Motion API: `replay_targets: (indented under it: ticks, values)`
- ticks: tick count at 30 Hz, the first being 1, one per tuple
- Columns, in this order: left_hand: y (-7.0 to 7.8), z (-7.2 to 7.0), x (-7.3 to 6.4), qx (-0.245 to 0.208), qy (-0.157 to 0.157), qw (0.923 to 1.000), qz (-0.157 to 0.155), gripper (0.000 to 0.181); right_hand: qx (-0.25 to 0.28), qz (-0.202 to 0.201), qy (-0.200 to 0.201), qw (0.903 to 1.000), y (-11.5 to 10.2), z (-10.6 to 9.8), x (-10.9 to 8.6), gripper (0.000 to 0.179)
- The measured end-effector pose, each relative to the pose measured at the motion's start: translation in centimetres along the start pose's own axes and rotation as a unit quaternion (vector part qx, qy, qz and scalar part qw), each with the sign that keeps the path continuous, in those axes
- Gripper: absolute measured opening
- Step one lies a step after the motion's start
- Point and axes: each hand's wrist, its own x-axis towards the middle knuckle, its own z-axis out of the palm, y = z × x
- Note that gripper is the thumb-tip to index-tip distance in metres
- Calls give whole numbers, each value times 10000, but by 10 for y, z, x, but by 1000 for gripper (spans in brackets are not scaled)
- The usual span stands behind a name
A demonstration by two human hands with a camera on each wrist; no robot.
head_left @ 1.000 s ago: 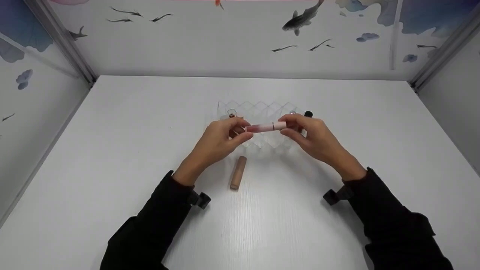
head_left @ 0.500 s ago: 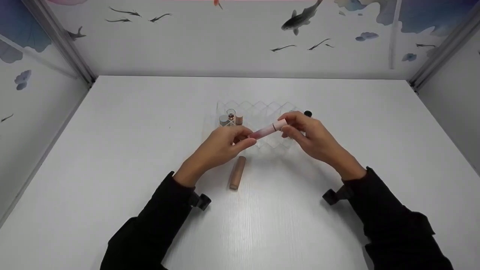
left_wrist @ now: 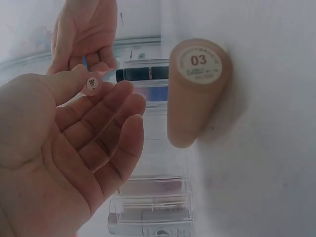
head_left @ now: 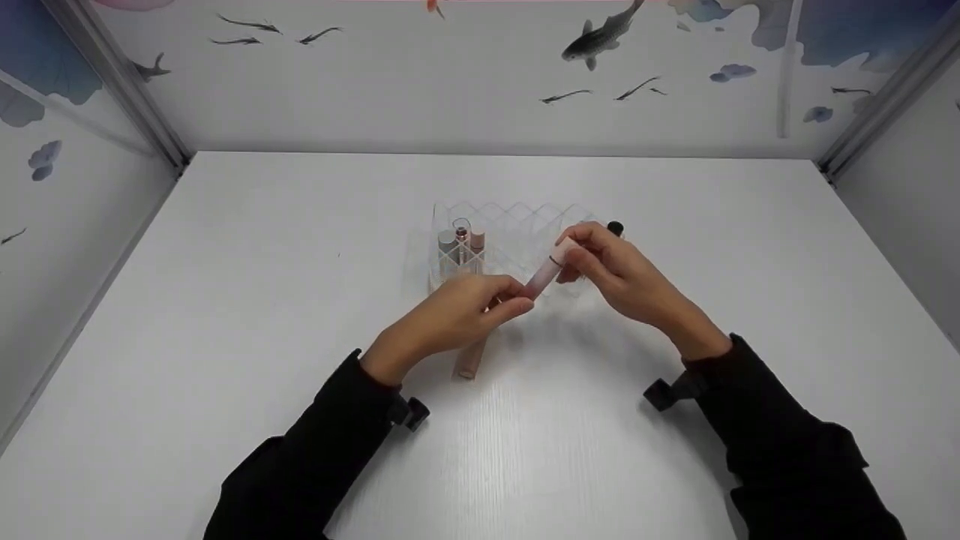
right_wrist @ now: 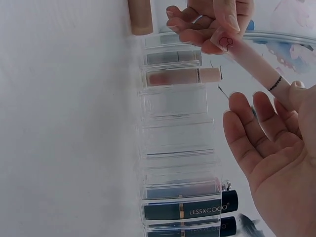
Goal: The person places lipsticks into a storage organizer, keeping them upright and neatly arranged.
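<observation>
A pink lip gloss tube (head_left: pixel 543 279) with a pale cap is held slanted between both hands, its cap end up and to the right. My left hand (head_left: pixel 454 311) pinches the lower end between thumb and index finger; its other fingers are loosely bent in the left wrist view. The cap is in the grip of my right hand (head_left: pixel 626 281), with the thumb on it in the right wrist view. Behind and below the hands stands a clear divided organizer (right_wrist: pixel 177 133). A brown tube (left_wrist: pixel 192 98) marked 03 stands out in front of it, partly hidden by my left hand in the head view.
At the organizer's left end are a grey tube (right_wrist: pixel 170 58) and a pink tube (right_wrist: pixel 173 77) in slots. Dark green tubes (right_wrist: pixel 197 210) with gold bands fill slots at the right end. White panels with painted fish (head_left: pixel 604 37) enclose the white table (head_left: pixel 225 300).
My left hand has moved right and toward me, swinging the lip gloss from nearly level to a steep slant. My right hand stays almost in place. Tubes at the organizer's left end have come into view.
</observation>
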Motion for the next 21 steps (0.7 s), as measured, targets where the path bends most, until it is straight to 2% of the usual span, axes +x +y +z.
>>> replay_targets:
  ticks: [6, 13, 21]
  values:
    - [7, 6, 0, 63, -160, 9997, 165, 31, 103, 175, -115, 9997, -2, 0, 0, 19]
    - [11, 12, 0, -141, -344, 9991, 213, 28, 194, 247, -169, 9994, -5, 3, -1, 18]
    - [16, 21, 1, -354, -370, 9984, 259, 27, 532, 216, -162, 9982, -9, 6, -1, 21]
